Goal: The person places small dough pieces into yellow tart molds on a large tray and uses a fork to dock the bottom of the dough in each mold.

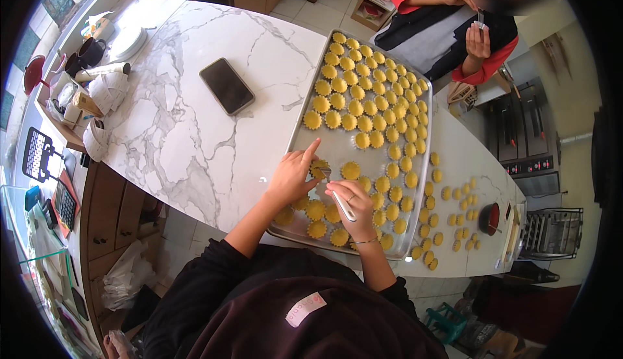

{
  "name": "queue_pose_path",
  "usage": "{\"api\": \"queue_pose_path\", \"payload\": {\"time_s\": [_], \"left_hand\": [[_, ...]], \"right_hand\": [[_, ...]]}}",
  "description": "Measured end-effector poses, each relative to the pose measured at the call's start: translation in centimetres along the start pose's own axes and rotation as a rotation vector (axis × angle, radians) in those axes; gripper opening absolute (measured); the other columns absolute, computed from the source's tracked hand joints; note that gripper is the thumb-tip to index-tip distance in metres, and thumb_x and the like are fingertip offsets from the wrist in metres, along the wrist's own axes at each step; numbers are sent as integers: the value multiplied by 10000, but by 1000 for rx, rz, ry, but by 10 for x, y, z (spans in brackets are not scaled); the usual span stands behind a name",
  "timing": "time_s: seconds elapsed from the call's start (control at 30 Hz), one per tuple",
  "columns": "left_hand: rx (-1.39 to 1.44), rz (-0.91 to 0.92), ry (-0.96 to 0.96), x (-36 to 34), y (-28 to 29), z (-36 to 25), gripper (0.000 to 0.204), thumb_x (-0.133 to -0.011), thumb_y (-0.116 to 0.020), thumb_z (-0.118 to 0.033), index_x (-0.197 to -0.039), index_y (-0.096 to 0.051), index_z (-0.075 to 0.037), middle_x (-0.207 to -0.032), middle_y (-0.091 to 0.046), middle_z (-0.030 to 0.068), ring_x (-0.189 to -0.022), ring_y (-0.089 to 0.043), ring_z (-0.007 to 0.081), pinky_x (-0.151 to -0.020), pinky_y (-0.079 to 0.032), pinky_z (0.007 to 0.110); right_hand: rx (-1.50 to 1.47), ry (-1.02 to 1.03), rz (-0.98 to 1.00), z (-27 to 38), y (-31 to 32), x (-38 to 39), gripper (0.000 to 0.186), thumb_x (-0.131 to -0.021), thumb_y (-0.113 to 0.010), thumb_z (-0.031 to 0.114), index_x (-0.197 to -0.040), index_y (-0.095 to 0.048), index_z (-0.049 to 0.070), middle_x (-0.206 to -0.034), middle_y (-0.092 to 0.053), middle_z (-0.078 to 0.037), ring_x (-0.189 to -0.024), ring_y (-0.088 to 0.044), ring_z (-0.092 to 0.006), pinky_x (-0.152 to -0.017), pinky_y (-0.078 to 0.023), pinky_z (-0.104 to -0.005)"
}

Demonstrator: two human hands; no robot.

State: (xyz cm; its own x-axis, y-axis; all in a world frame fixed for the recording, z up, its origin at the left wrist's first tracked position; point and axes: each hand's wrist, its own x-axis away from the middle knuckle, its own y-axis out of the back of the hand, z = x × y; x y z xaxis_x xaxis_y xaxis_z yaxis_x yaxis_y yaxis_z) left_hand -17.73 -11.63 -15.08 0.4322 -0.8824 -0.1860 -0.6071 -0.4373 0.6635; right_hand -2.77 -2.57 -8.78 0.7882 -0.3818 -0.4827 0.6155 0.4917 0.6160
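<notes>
A yellow tart shell (318, 166) in a small fluted mould is held between the thumb and fingers of my left hand (292, 176), over the left part of a large metal tray (337, 148). My right hand (354, 208) is closed round the white handle of a fork (342, 204). The fork's tines touch or nearly touch that shell. Rows of similar tart shells (355, 107) fill the far part of the tray, and more tart shells (316, 210) lie beside and under my hands. My hands hide some of them.
Left on the marble table (175, 93) lies a phone (227, 86). Loose moulds (464, 216) and a dark red bowl (489, 219) are at the right. Across the tray, a person in red sleeves holds a small mould (479, 26) and a thin utensil. Cups and plates (128, 44) line the left edge.
</notes>
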Motion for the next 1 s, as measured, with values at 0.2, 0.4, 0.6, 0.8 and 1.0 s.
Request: {"api": "queue_pose_path", "payload": {"time_s": [0.2,0.4,0.6,0.8,1.0], "left_hand": [[0,-3,1,0,0,0,955,-700,-759,-174,-1476,-211,-73,-1055,-631,69,-1021,-574,267,-944,-416,394],[-4,-11,1,0,1,-1,953,-698,-768,-176,-1471,-221,-69,-1042,-634,66,-1009,-576,265,-935,-423,388],[-3,-11,-5,-1,1,-1,946,-704,-765,-185,-1470,-223,-66,-1040,-634,65,-1005,-578,265,-932,-426,385],[-15,-3,-1,0,1,-1,940,-715,-764,-204,-1470,-221,-69,-1040,-634,64,-1005,-579,265,-934,-424,390],[-28,2,9,-1,-1,-1,969,-696,-773,-196,-1476,-209,-89,-1053,-638,50,-1015,-578,263,-931,-423,398]], "right_hand": [[18,13,8,1,-1,0,261,-686,-747,-34,-926,-671,34,-892,-668,-89,-810,-645,-251,-688,-525,-323],[-12,-32,-44,4,4,1,266,-682,-749,-44,-925,-671,30,-889,-665,-92,-807,-644,-255,-691,-525,-321],[-11,-12,-18,3,1,5,264,-679,-750,-43,-920,-667,24,-885,-665,-89,-811,-642,-249,-691,-521,-321],[-6,-13,7,2,0,7,265,-681,-743,-49,-926,-667,21,-881,-663,-92,-808,-639,-255,-693,-520,-329],[-29,-62,-94,2,12,7,237,-732,-731,-52,-951,-672,17,-890,-673,-109,-795,-652,-237,-672,-523,-309]]}}
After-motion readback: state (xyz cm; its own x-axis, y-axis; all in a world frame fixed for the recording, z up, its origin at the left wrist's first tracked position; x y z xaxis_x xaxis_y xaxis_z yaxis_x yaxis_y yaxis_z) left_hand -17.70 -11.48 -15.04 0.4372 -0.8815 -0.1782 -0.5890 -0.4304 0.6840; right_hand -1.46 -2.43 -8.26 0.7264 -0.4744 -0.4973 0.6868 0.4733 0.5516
